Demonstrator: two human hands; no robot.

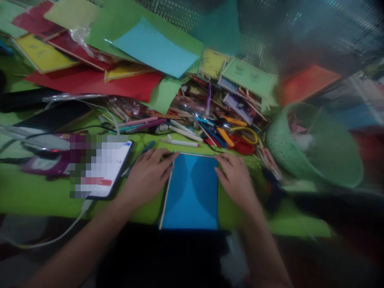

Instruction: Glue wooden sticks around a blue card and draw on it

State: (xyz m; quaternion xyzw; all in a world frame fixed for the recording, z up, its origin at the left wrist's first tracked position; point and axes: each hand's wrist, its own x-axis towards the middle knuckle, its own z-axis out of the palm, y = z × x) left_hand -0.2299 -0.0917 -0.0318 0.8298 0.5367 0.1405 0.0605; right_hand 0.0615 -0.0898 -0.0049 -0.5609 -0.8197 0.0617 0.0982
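Note:
A blue rectangular sheet (189, 192) lies upright before me at the table's front. A thin pale wooden stick (195, 154) runs along its top edge, and another stick (166, 200) lines its left edge. My left hand (151, 172) is at the top left corner, its thumb and fingertips closed on that end of the top stick. At the top right corner my right hand (235, 176) has its thumb and bent fingers on the stick's other end. Shadows of both hands fall across the blue sheet.
Left stands a phone (103, 172) with a white cable; a pen (139, 156) lies beside it. Beyond are a white marker (181, 143), orange-handled pliers (225, 136), yellow-handled scissors (247, 134), many sticks and coloured sheets (156, 48). A green basket (300, 148) is at right.

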